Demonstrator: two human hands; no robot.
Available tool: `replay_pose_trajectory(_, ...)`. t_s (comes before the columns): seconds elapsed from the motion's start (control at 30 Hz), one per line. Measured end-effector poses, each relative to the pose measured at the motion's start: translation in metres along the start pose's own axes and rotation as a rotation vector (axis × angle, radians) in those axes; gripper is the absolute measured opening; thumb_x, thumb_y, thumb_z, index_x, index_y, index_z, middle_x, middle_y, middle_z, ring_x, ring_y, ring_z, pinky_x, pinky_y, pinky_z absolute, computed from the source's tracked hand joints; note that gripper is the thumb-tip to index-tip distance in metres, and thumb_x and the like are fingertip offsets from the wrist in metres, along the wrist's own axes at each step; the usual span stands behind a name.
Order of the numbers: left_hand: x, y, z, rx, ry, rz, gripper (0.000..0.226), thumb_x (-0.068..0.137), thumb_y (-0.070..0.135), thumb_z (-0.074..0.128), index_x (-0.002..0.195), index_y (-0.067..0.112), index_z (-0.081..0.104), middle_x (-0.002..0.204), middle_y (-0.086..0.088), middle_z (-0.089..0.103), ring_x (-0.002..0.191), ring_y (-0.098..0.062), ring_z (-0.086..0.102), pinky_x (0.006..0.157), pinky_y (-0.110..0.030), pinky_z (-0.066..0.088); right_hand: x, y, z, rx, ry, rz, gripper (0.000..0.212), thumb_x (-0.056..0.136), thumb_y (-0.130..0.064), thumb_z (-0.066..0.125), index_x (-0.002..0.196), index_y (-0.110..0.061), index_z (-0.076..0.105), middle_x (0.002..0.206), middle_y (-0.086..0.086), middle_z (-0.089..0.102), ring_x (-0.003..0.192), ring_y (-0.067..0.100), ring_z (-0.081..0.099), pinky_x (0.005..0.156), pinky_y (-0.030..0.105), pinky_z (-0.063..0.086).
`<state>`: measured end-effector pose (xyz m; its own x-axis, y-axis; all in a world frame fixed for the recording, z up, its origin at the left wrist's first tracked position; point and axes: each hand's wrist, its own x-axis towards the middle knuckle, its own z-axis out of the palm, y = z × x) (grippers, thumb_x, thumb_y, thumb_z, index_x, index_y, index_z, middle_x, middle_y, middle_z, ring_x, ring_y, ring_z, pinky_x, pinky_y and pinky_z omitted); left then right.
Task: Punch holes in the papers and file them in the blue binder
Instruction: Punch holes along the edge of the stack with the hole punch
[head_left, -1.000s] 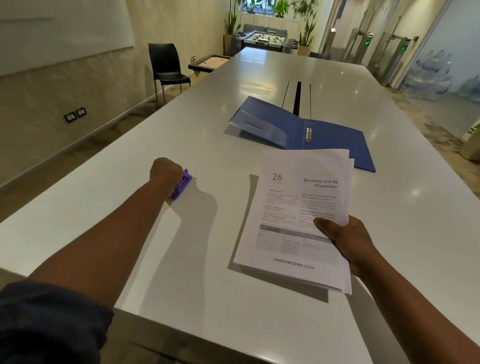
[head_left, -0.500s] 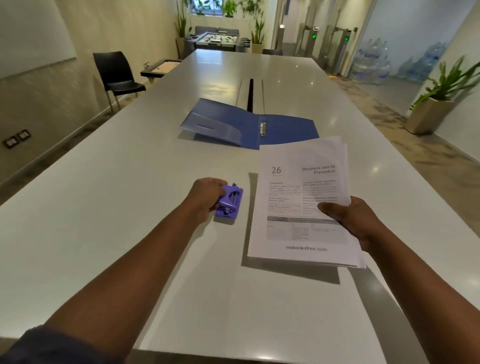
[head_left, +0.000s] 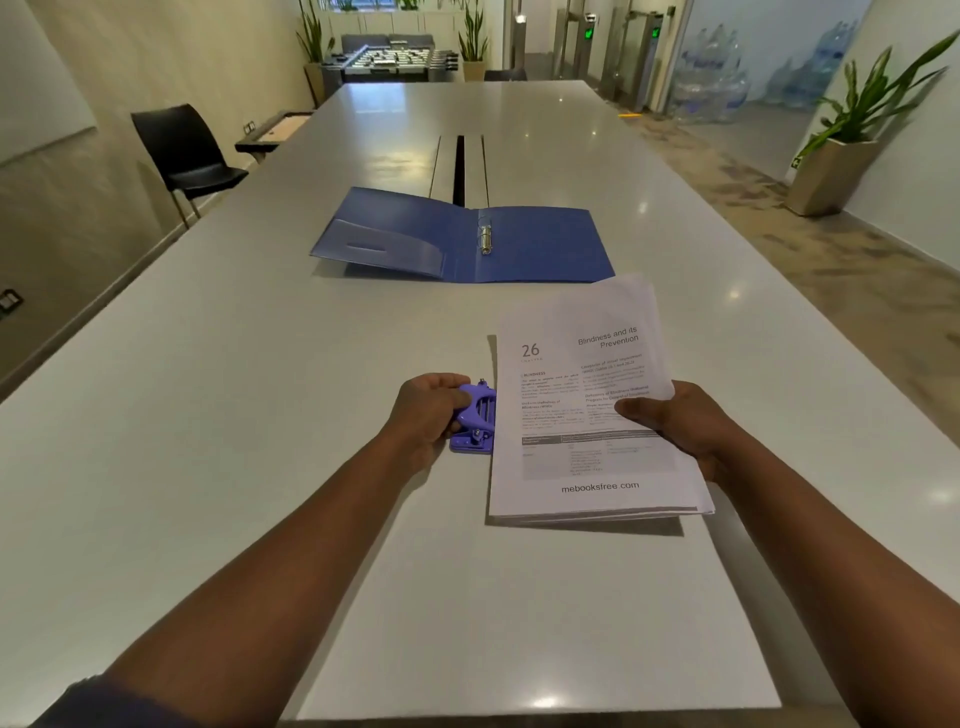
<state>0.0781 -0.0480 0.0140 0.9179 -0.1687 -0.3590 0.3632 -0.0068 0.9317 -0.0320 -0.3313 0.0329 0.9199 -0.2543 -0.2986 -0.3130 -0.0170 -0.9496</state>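
I see the left hand (head_left: 428, 410) stretched forward, fingers wrapped on the punch (head_left: 475, 418), which sits on the table (head_left: 208, 415) against the papers (head_left: 587, 415). The right hand (head_left: 675, 423) pinches the papers' right edge (thumb on top). The binder (head_left: 467, 239) lies open beyond.

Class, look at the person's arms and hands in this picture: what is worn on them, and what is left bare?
Both forearms are bare down to the hands. The left hand and right hand show no gloves, rings, watch or bracelets. The only clothing in view is a dark blue sleeve on the upper left arm, at the picture's bottom-left corner. No sleeve shows on the right arm before it leaves the frame.
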Motion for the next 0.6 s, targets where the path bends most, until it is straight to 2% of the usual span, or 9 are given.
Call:
replay_pose_trajectory(0.23,0.002,-0.005,-0.002,-0.024,-0.028,0.002,0.020,0.091,-0.006,0.058,0.108,0.002,0.067,0.080,-0.013,0.068,0.047,-0.013,0.050,0.046,-0.023,0.045,0.008,0.006,-0.006,-0.029,-0.001,0.015,0.025,0.090,-0.003,0.073,0.115,-0.008,0.073,0.106,0.010,0.080,0.090,0.033,0.078,0.079,0.045,0.062)
replay_pose_trajectory(0.43,0.002,-0.005,-0.001,-0.002,-0.048,0.031,0.022,0.092,-0.006,0.056,0.112,0.000,0.065,0.085,-0.014,0.065,0.044,-0.009,0.054,0.046,-0.021,0.046,0.010,0.005,0.000,-0.047,-0.002,0.005,0.021,0.091,-0.003,0.072,0.110,-0.011,0.073,0.098,0.004,0.081,0.080,0.024,0.079,0.064,0.034,0.062)
replay_pose_trajectory(0.6,0.001,-0.004,-0.002,0.024,-0.068,0.038,0.024,0.095,-0.003,0.057,0.118,0.000,0.063,0.092,-0.015,0.065,0.046,-0.007,0.058,0.048,-0.019,0.048,0.012,0.003,0.001,-0.062,-0.001,0.008,0.021,0.090,-0.004,0.072,0.109,-0.012,0.074,0.103,0.007,0.080,0.085,0.029,0.079,0.071,0.038,0.062)
